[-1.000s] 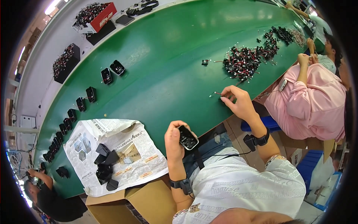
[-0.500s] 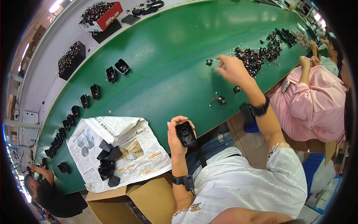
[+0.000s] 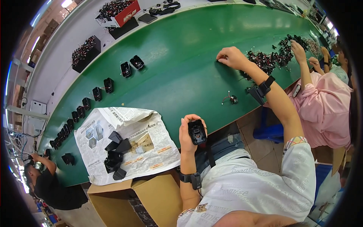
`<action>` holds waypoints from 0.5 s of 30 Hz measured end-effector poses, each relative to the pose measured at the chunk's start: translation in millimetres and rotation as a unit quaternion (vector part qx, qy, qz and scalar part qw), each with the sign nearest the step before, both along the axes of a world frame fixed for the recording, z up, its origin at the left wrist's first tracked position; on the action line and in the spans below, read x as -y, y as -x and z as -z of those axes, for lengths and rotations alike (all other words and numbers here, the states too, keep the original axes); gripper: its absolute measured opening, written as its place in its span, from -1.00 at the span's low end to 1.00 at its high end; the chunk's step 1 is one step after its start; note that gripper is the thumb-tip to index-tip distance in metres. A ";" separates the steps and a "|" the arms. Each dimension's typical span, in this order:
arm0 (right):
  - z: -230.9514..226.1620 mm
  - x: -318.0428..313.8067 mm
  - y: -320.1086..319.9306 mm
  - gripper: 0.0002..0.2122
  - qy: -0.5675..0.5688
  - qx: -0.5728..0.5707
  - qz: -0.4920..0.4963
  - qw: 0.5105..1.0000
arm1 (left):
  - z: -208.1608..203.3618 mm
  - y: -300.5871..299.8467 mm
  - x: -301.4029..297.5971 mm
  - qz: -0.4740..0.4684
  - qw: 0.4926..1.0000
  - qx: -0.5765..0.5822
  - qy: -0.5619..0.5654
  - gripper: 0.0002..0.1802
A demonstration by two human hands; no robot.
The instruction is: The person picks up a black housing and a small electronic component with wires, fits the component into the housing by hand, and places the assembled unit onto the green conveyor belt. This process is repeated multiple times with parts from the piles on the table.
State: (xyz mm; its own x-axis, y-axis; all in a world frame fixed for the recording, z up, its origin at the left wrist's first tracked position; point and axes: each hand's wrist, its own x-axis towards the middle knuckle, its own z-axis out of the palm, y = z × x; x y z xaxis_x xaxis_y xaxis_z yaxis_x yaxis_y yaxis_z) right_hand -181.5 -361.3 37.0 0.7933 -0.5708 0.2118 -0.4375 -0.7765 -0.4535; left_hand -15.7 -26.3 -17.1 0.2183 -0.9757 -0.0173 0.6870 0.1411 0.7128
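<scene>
My left hand (image 3: 185,138) is closed around a black plastic housing (image 3: 197,132), its hollow side facing up, above the table's front edge. Out over the green table, my right hand (image 3: 233,58) is bent in a pinch where a small black wired part lay; the fingers hide nearly all of that part. A similar small part (image 3: 233,99) with red and white wires lies closer to me. To the right of my right hand is a heap of black wired parts (image 3: 261,62).
Black housings (image 3: 108,85) line the table's (image 3: 170,87) left side. Newspaper (image 3: 151,151) with black pieces (image 3: 114,160) lies above a cardboard box (image 3: 159,193). Boxes of wired parts (image 3: 86,53) stand on the back ledge. Co-workers sit at right, one in pink (image 3: 317,109), and at far left.
My right hand's fingers have closed in a pinch over the small wired part. The left hand still holds the housing. The pink-clad person's hand has reached to the heap. The view has shifted slightly.
</scene>
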 end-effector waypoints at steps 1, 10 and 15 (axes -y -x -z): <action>2.7 1.1 -1.4 -0.84 0.068 0.014 -0.007 0.998 | 0.3 0.1 -0.8 -0.001 1.000 0.000 -0.001 -0.40; 5.7 8.5 -11.4 -0.83 0.068 0.001 -0.026 0.997 | 3.7 -0.3 -2.2 -0.015 1.000 0.009 0.014 -0.41; 6.5 12.5 -12.1 -0.84 0.075 -0.021 -0.013 0.997 | 3.2 -0.3 -1.0 -0.006 1.000 0.022 0.019 -0.42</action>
